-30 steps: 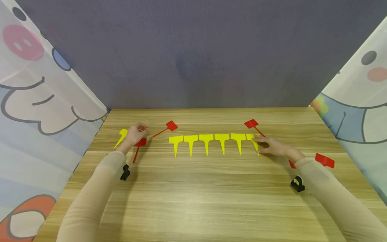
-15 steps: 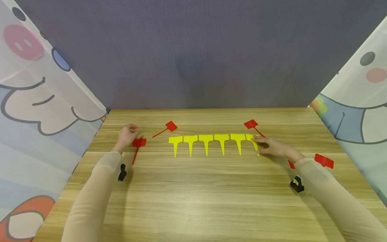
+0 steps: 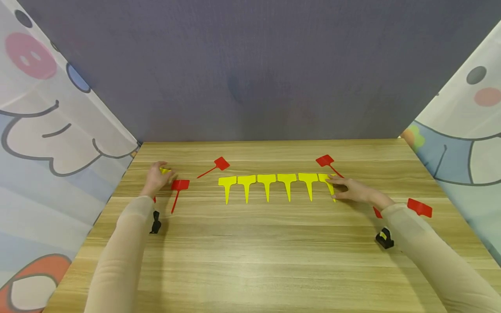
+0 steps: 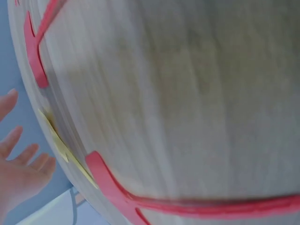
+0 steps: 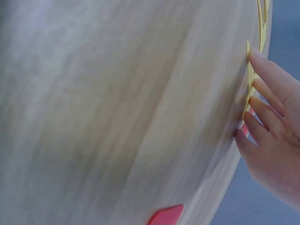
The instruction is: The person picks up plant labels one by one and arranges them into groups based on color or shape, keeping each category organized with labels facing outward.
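Note:
My left hand (image 3: 155, 178) hovers at the table's far left, over a yellow T-shaped plant label (image 3: 165, 171) that it partly hides. In the left wrist view its fingers are spread, and that label (image 4: 61, 146) lies on the wood below them. Several matching yellow labels (image 3: 267, 179) lie side by side in a row across the middle, stems toward me. At the row's right end, my right hand (image 3: 352, 190) rests its fingertips on the last label (image 3: 324, 177), which is slightly tilted. The right wrist view has those fingers nearly straight along the yellow label's edge (image 5: 250, 77).
Red plant labels lie scattered: one beside my left hand (image 3: 180, 185), one behind the row's left end (image 3: 222, 163), one behind its right end (image 3: 325, 160), another by my right sleeve (image 3: 420, 208). A grey panel (image 3: 250, 78) rises behind the wooden table (image 3: 250, 261).
My left hand has moved left, away from the red label and over the yellow one at the far left. The right hand and the row stay in place.

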Tool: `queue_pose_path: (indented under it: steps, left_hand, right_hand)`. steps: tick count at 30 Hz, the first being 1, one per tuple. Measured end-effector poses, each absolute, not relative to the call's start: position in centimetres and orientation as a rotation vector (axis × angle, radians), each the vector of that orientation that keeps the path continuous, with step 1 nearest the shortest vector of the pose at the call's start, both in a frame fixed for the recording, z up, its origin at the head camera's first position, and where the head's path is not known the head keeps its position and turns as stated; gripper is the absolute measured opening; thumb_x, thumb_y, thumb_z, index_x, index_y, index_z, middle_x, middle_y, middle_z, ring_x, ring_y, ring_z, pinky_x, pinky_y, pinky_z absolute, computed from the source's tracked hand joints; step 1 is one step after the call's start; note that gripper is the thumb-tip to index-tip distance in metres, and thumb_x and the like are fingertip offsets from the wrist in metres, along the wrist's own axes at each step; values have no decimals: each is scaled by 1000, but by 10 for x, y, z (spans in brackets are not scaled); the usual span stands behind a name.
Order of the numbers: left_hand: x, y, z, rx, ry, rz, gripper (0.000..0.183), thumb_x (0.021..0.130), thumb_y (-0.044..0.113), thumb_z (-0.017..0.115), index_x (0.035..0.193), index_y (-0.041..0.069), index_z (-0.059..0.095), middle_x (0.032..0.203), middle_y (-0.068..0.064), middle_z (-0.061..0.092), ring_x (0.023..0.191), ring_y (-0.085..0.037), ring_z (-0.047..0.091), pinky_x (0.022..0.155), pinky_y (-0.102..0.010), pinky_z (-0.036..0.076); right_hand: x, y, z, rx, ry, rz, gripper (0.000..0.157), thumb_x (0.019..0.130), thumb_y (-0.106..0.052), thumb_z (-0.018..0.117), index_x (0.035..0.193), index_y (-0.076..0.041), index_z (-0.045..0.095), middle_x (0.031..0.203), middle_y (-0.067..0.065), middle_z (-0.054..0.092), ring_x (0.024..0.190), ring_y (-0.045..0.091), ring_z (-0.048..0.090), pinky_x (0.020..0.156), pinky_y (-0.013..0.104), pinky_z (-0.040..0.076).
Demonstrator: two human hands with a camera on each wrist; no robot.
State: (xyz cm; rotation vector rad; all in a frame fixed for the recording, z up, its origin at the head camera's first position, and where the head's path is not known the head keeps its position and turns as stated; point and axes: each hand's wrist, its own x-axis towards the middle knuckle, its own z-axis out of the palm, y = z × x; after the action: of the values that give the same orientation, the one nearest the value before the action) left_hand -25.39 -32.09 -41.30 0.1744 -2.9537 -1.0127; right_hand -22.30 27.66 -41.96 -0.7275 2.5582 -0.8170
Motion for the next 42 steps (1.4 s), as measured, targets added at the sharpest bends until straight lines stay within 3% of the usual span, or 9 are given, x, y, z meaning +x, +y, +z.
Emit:
queue_pose_path:
  steps: [11, 18, 24, 27, 29, 33, 39, 42]
  left_hand:
    - [-255, -330, -419, 298, -2981, -1064, 64, 88, 19, 53, 132, -14, 20, 132, -39, 16, 121, -50, 19, 100, -55, 20]
    - [-257, -332, -419, 394, -2978, -1072, 60, 89, 16, 49, 132, -15, 19, 129, -40, 18, 114, -48, 29, 96, -51, 30]
    - [-261, -333, -417, 435, -3008, -997, 60, 88, 15, 50, 129, -18, 20, 126, -41, 23, 115, -49, 29, 98, -52, 27]
    - [-278, -354, -438, 475, -3038, -974, 68, 87, 24, 55, 132, -14, 20, 129, -38, 25, 117, -47, 29, 98, -50, 27]
    - [-299, -383, -473, 429, -3005, -929, 75, 82, 37, 60, 131, -9, 26, 126, -35, 29, 113, -41, 34, 96, -41, 34]
    - [-323, -416, -511, 379, -3011, -862, 84, 77, 48, 62, 132, -4, 27, 126, -32, 30, 112, -38, 35, 94, -36, 34]
    - [-276, -355, -440, 411, -3066, -849, 68, 85, 22, 57, 129, -17, 23, 125, -39, 28, 113, -48, 29, 97, -51, 27]
    - [-260, -339, -421, 366, -3057, -827, 61, 86, 16, 55, 126, -20, 26, 122, -39, 30, 109, -48, 32, 96, -50, 30]
  right_hand:
    - [-223, 275, -420, -707, 2548, -821, 64, 83, -22, 62, 134, 3, 33, 140, 25, 22, 125, 47, 17, 97, 59, 22]
    - [-225, 277, -422, -743, 2546, -843, 61, 83, -18, 62, 133, 4, 34, 140, 25, 23, 125, 47, 19, 97, 58, 23]
    - [-224, 277, -420, -736, 2543, -848, 62, 83, -18, 62, 133, 4, 34, 139, 25, 23, 124, 47, 19, 96, 58, 24]
    - [-224, 278, -419, -738, 2545, -837, 61, 83, -19, 62, 133, 4, 35, 139, 25, 23, 125, 47, 20, 97, 57, 24]
    - [-224, 278, -419, -741, 2550, -829, 61, 83, -19, 62, 132, 5, 35, 139, 25, 24, 124, 46, 20, 97, 57, 24]
    - [-224, 277, -420, -747, 2554, -828, 61, 83, -19, 62, 132, 5, 35, 139, 25, 24, 125, 46, 20, 97, 56, 24]
    - [-224, 278, -421, -753, 2548, -829, 60, 83, -17, 61, 132, 6, 35, 139, 26, 23, 125, 46, 19, 97, 57, 23]
    - [-223, 277, -420, -746, 2543, -833, 60, 83, -16, 61, 132, 6, 34, 139, 26, 23, 125, 47, 19, 97, 57, 23]
